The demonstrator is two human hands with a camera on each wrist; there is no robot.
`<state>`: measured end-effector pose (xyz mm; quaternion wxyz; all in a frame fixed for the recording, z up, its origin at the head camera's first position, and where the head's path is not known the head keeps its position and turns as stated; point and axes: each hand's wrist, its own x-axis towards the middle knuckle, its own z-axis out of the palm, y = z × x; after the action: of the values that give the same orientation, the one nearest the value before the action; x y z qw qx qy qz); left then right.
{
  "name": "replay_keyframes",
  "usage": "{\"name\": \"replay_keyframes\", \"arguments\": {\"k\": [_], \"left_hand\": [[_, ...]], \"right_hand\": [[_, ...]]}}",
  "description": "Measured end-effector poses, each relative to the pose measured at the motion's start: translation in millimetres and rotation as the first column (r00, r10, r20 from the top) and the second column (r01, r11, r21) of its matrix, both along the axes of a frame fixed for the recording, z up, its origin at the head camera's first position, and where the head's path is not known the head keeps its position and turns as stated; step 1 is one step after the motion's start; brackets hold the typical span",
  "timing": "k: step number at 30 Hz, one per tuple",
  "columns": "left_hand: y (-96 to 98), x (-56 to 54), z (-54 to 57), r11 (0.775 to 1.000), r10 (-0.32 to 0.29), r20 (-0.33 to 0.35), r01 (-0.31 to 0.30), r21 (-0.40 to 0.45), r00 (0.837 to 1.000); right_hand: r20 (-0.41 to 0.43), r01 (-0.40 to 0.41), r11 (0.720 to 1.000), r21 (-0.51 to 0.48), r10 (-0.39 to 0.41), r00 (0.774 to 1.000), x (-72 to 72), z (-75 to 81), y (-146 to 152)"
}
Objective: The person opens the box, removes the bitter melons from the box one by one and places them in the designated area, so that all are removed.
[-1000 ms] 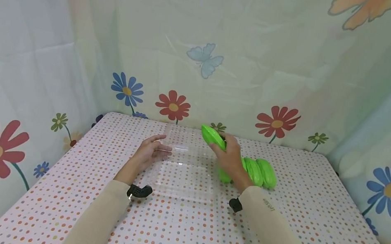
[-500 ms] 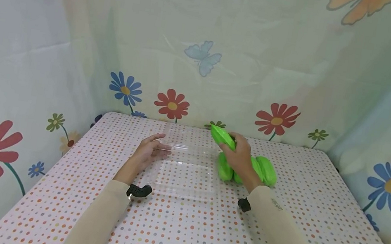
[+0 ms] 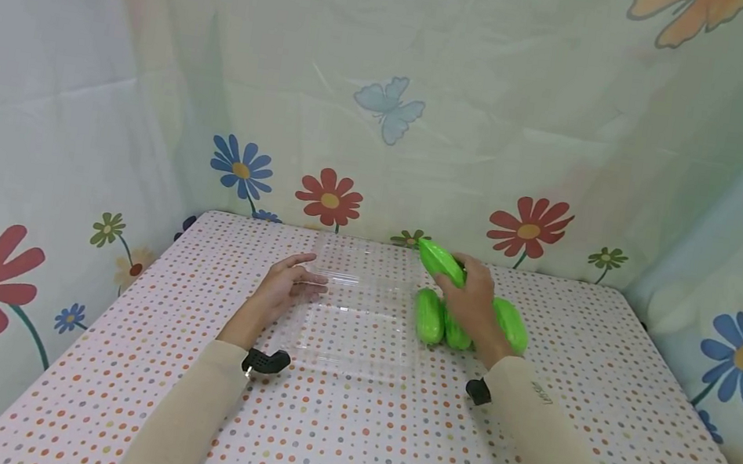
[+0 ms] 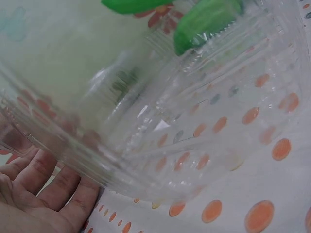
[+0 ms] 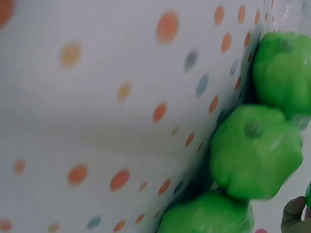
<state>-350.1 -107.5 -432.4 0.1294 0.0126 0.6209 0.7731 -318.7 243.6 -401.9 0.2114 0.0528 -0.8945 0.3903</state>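
In the head view my right hand (image 3: 472, 298) grips a long, ribbed green vegetable (image 3: 440, 262) with a pointed tip, held up over the others. Below it, a row of similar green vegetables (image 3: 429, 318) lies side by side; my right forearm hides part of the row. The right wrist view shows the rounded, stubbed end of one lying vegetable (image 5: 255, 150) close up. My left hand (image 3: 288, 288) is at the left side of a clear plastic box (image 3: 353, 364). Its fingers (image 4: 63, 187) extend loosely along the outside of the box wall, seemingly touching it.
A white tablecloth with coloured dots (image 3: 327, 448) covers the table. Fabric walls with printed flowers and butterflies (image 3: 389, 108) stand behind and at both sides. The box stands just left of the vegetable row.
My right hand has moved to the right with the green vegetable in its grip, from above the box's right side to over the row. My left hand has stayed in place.
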Motion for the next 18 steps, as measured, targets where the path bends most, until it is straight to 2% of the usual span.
{"name": "replay_keyframes", "arguments": {"k": [18], "left_hand": [[0.9, 0.9, 1.3, 1.000, 0.001, -0.001, -0.001, 0.005, 1.000]], "right_hand": [[0.015, 0.085, 0.995, 0.042, -0.086, 0.996, 13.1, 4.8, 47.7]]}}
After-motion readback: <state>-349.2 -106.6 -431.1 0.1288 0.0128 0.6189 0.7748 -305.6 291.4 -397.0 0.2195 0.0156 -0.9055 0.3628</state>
